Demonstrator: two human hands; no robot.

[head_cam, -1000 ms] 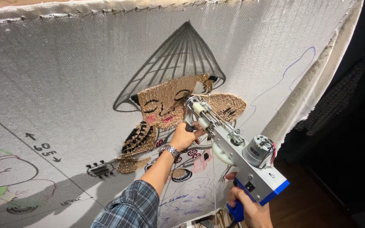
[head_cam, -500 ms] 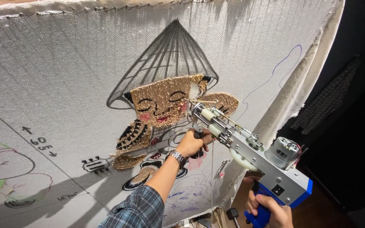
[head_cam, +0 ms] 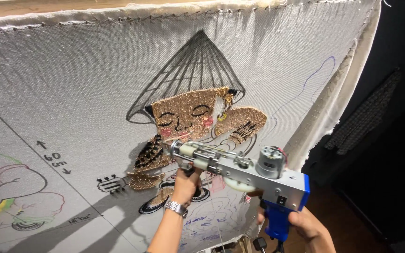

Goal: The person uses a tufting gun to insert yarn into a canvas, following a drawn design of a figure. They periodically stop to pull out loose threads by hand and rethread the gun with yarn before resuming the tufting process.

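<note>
Tufting gun (head_cam: 240, 171) looks front-heavy and rigid: right hand (head_cam: 305, 225) grips the blue handle (head_cam: 277, 224) at 5 o'clock, left hand (head_cam: 186, 183) clenches the front grip by the stretched cloth (head_cam: 71, 84).

A wooden frame bar (head_cam: 48, 7) runs along the top edge. At lower left a second drawing (head_cam: 19, 197) in pink, green and yellow lines lies well apart from the tufted figure. A dark patterned cloth (head_cam: 366, 112) hangs at right against a dark background, beside a brown floor (head_cam: 338, 211).
</note>
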